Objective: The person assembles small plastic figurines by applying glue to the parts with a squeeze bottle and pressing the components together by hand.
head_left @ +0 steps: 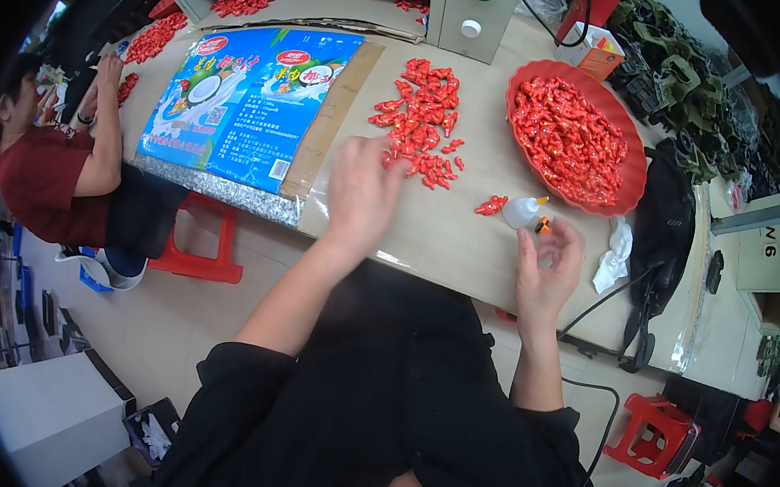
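My left hand (364, 194) is at the lower left edge of a loose pile of small glossy red figures (429, 118) on the table. Its fingers are bent down and close together, and I cannot make out what lies between the tips. To the right, my right hand (553, 267) has curled fingers with a small orange-and-black piece (543, 225) at the tips. Just beyond it is a white squeeze bottle (520, 212) with a yellow nozzle. A few red figures (492, 206) lie to the left of the bottle.
A red scalloped bowl (633, 191) full of red figures stands at right. Nearby are crumpled white tissue (616, 252) and a black bag (663, 238). Flattened blue cardboard (236, 108) covers the table's left. A co-worker (67, 154) sits at left; a grey control box (472, 16) stands behind.
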{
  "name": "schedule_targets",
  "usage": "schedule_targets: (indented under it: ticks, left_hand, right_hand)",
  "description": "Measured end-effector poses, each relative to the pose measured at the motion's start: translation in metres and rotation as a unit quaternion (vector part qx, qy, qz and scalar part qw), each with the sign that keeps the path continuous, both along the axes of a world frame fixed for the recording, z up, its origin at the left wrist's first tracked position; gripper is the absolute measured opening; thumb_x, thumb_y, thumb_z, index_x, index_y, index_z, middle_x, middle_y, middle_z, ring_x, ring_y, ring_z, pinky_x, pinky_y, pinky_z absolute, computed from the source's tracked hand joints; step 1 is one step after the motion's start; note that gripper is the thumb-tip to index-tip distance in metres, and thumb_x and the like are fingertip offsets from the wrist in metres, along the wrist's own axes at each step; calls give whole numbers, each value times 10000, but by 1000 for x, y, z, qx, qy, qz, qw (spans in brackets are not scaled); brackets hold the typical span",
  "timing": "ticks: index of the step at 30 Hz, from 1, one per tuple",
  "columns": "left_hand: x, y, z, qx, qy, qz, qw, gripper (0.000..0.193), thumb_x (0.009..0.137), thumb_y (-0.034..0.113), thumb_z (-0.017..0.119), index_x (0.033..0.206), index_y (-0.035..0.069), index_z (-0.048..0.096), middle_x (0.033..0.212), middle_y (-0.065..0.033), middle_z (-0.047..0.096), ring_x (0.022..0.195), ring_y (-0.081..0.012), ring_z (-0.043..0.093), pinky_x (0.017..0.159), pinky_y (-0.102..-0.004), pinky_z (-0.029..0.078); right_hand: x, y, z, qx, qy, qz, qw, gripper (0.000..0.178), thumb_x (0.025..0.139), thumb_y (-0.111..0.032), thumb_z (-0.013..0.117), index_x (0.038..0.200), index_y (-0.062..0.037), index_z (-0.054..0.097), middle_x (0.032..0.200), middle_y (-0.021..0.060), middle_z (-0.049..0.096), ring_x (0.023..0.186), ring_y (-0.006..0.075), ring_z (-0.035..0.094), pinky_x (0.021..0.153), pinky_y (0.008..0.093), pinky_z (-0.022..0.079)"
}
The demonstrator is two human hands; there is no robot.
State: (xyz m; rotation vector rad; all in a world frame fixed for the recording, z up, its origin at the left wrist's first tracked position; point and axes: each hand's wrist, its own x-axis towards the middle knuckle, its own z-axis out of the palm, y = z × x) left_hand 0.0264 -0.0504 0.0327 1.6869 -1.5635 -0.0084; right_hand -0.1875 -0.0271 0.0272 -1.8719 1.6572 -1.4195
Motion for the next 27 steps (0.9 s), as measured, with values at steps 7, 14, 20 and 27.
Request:
schedule_targets:
  ticks: [7,14,20,27]
  left_hand:
    - [18,3,-9,91,-49,4,995,245,721,133,631,919,15,548,863,-126,504,848,-266,454,726,-372,378]
    - [9,20,-12,-9,144,-105,984,264,743,23,585,1004,12,548,844,-108,531,808,-238,514,656,-304,429]
    - [-17,37,-14,27,314,-278,907,328,824,-51,467,1148,-1,474,1005,-72,397,865,-126,544,799,-250,436]
    - [-25,32,-22,129,496,-298,805,284,795,-33,531,1073,-36,475,969,-61,507,881,-105,534,786,-221,437]
  right_hand:
    - [10,-16,-5,58,-50,64,995,367,770,-46,579,1090,40,420,1047,171,507,868,253,543,752,333,431]
    - [4,-15,-8,31,-23,102,994,309,834,-100,516,1094,42,428,963,110,512,823,187,535,737,284,421]
    - [12,-1,7,168,-394,214,878,282,803,-86,561,1051,12,469,897,59,509,760,110,499,652,224,408]
    - [3,-10,-6,161,-620,257,723,264,786,-113,598,1006,-38,471,878,47,513,680,82,426,601,220,347]
